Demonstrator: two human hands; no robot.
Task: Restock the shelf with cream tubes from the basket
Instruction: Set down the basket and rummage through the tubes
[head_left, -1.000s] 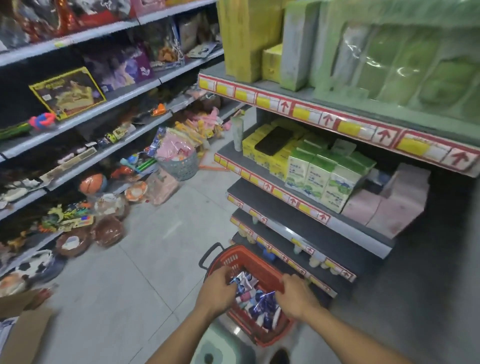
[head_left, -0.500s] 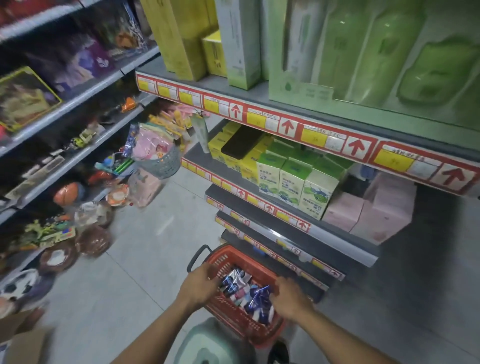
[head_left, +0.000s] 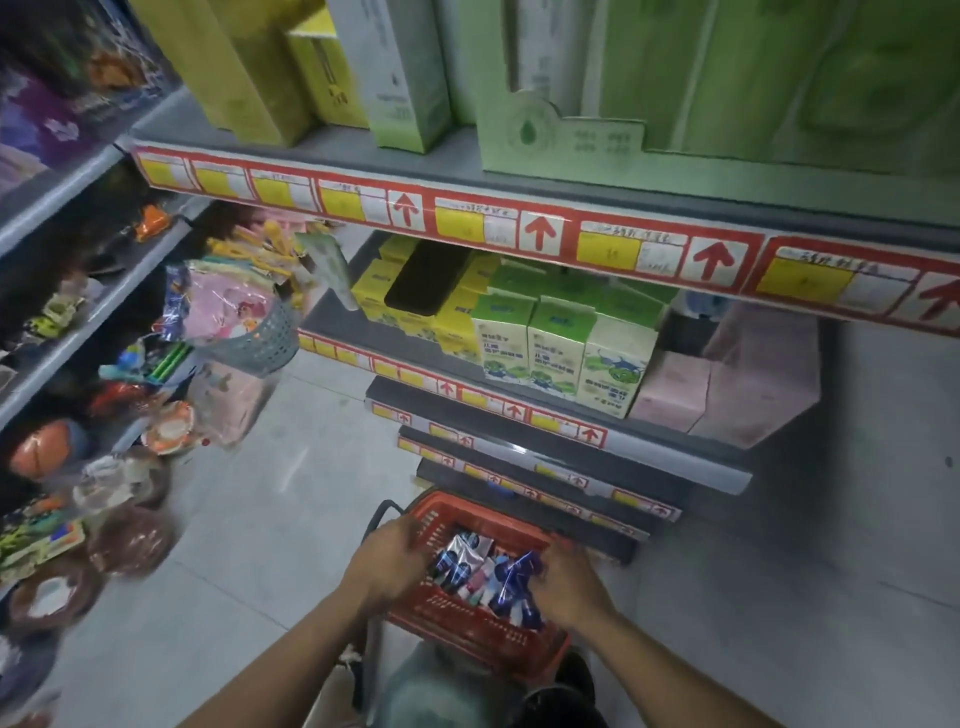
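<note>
A red plastic basket (head_left: 457, 642) sits low in front of me, on what looks like a pale stool, against the bottom of the shelf unit (head_left: 691, 470). Several blue, silver and pink cream tubes (head_left: 480, 569) lie heaped inside it. My left hand (head_left: 387, 569) reaches in from the left rim, its fingers curled onto the tubes there. From the right side of the heap my right hand (head_left: 569, 587) grips a bunch of blue tubes. Motion blur hides the fingertips of both hands.
Green, yellow and pink cartons (head_left: 561, 358) fill the shelf above the basket, and three narrow dark shelves (head_left: 519, 457) step down below it. Tall green and yellow boxes (head_left: 400, 93) stand on the top shelf. Toys and a grey basket (head_left: 260, 338) line the aisle's left side.
Both hands stay in the basket and have shifted slightly among the tubes. My view has moved closer to the shelf unit and a little to the right.
</note>
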